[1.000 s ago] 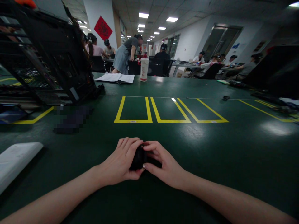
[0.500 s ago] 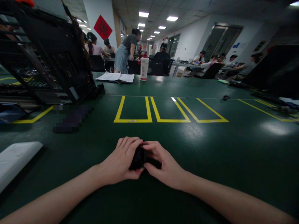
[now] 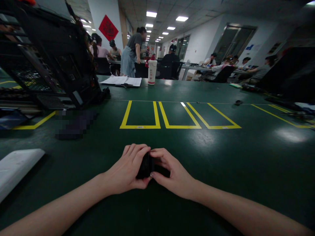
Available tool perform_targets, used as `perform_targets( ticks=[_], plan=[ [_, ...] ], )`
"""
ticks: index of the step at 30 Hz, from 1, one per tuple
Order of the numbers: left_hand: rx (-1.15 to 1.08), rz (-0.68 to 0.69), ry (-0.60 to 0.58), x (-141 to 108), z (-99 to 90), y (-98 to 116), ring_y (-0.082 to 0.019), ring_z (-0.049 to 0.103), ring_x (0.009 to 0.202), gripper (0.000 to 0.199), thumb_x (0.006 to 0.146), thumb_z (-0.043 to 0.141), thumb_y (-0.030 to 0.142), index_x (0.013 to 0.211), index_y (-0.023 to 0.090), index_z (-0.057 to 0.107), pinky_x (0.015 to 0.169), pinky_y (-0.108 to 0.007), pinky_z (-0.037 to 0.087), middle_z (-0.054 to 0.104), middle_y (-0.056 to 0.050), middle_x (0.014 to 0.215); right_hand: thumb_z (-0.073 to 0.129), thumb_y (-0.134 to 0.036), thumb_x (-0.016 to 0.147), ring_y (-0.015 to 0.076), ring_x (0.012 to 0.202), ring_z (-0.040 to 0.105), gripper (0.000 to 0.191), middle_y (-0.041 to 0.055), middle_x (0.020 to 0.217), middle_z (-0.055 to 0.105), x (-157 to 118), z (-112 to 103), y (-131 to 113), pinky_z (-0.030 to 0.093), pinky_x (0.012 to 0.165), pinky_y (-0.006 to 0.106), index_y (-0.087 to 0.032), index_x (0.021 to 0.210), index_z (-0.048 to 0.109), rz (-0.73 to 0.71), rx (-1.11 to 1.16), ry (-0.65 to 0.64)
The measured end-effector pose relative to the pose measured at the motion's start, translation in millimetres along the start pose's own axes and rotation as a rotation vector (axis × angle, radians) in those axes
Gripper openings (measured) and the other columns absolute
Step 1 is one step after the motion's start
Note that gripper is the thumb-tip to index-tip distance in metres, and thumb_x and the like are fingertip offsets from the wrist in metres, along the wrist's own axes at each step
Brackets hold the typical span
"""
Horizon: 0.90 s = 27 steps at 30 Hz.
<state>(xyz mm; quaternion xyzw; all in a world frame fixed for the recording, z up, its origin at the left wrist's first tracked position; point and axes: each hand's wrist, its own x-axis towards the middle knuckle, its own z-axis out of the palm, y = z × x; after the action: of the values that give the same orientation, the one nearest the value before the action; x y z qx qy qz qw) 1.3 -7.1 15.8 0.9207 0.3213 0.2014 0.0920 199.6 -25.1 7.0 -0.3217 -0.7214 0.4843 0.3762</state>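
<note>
As left hand point(image 3: 124, 170) and right hand point(image 3: 176, 177) clamp it, black object point(image 3: 145, 167) mostly hidden

Fingers and thumbs closed on it. Dark all over where visible (full shape unclear). Location: well short of far edge of green bench point(image 3: 233, 164).

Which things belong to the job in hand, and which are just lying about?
In hand:
- small black object, held between left hand and right hand; too dark to identify

Lying about, apart from the hands:
- red-topped white bottle
- papers
- white slab-like object
</note>
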Motion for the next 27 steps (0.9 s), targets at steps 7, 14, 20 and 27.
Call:
perform_targets(
  ticks=[7, 14, 20, 27],
  plan=[
    [0.006, 0.001, -0.006, 0, -0.2, 1, -0.031, 0.045, 0.106, 0.067, 0.073, 0.062, 0.026, 0.127, 0.018, 0.024, 0.088, -0.048, 0.037, 0.045, -0.015, 0.121, 0.058, -0.013, 0.08, 0.0169, 0.11, 0.052, 0.037, 0.0035, 0.115, 0.048, 2, 1, -3, 0.048, 0.095, 0.037, -0.025, 0.113, 0.046, 0.059, 0.048, 0.03],
    [0.013, -0.004, -0.021, 0, -0.6, 1, -0.03, 0.044, 0.107, 0.066, 0.074, 0.062, 0.026, 0.127, 0.015, 0.024, 0.09, -0.047, 0.036, 0.044, -0.015, 0.121, 0.057, -0.008, 0.078, 0.0189, 0.113, 0.048, 0.04, 0.0045, 0.119, 0.044, -1, 1, -3, 0.045, 0.097, 0.041, -0.027, 0.112, 0.047, -0.016, -0.12, 0.031],
    [0.019, 0.0, -0.01, 1, 1.1, -1, -0.031, 0.044, 0.107, 0.068, 0.073, 0.063, 0.026, 0.127, 0.015, 0.024, 0.089, -0.048, 0.036, 0.044, -0.015, 0.121, 0.058, -0.006, 0.076, 0.0205, 0.115, 0.047, 0.039, 0.0052, 0.12, 0.045, -5, 0, -1, 0.044, 0.098, 0.044, -0.026, 0.108, 0.049, -0.005, -0.16, 0.113],
    [0.023, 0.001, -0.008, 0, 1.8, -2, -0.031, 0.043, 0.107, 0.067, 0.073, 0.063, 0.028, 0.127, 0.015, 0.025, 0.089, -0.047, 0.036, 0.044, -0.015, 0.121, 0.069, -0.015, 0.071, 0.0185, 0.104, 0.057, 0.036, 0.0024, 0.106, 0.057, 9, 1, 2, 0.047, 0.094, 0.04, -0.021, 0.102, 0.053, 0.189, 0.201, 0.071]
  ],
)
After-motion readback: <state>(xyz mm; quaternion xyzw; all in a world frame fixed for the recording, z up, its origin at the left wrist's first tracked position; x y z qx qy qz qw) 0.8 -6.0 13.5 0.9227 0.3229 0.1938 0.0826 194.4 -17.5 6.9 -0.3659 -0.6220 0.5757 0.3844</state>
